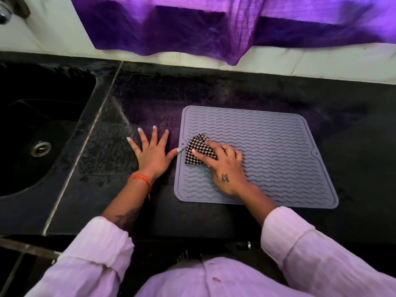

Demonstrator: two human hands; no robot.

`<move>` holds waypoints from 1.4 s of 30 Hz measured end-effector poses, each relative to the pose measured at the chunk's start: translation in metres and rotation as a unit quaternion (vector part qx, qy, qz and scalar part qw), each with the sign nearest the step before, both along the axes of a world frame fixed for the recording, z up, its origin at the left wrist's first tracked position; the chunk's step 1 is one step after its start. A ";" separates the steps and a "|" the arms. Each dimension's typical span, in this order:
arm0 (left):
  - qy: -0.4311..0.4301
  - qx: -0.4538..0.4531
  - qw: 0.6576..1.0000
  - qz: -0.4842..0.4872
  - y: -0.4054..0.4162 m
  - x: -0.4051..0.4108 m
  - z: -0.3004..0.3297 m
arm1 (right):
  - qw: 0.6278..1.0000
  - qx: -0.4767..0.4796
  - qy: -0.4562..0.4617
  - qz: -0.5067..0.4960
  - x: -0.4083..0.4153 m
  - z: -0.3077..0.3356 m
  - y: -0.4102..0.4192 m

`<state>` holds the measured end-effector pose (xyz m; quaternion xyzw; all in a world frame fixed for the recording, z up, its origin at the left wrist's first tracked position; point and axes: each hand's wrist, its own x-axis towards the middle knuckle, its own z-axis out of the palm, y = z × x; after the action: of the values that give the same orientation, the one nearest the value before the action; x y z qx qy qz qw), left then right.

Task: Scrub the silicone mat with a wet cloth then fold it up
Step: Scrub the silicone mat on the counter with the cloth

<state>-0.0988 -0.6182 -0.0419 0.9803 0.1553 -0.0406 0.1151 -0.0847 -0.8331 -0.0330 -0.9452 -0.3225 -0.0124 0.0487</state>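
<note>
Where cloth [200, 150] sits, grey wavy-ridged mat [267, 155].

Mat [278, 155]: matt grey silicone, wavy raised ridges. Cloth [198, 150] on mat: woven check fabric. Counter [150, 99] under mat: dark polished stone, speckled, wet sheen.

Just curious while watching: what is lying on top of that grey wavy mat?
A checked cloth lies on the silicone mat, gripped by the right hand. The mat's ridges beneath cloth and hand are covered. The left hand rests beside it on the counter.
</note>
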 end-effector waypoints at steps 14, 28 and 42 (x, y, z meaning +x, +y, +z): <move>0.004 0.009 1.000 0.001 -0.001 -0.001 0.002 | 0.998 0.007 0.066 0.013 0.001 0.015 0.011; -0.001 0.008 1.000 0.010 -0.003 -0.004 -0.002 | 0.997 0.046 0.029 0.062 -0.050 0.005 0.003; -0.017 0.022 1.000 0.014 -0.005 -0.006 -0.003 | 0.994 0.047 0.043 0.084 -0.066 0.013 -0.011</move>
<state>-0.1045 -0.6233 -0.0447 0.9808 0.1683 -0.0188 0.0971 -0.1509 -0.8441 -0.0201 -0.9110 -0.3976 0.0169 0.1081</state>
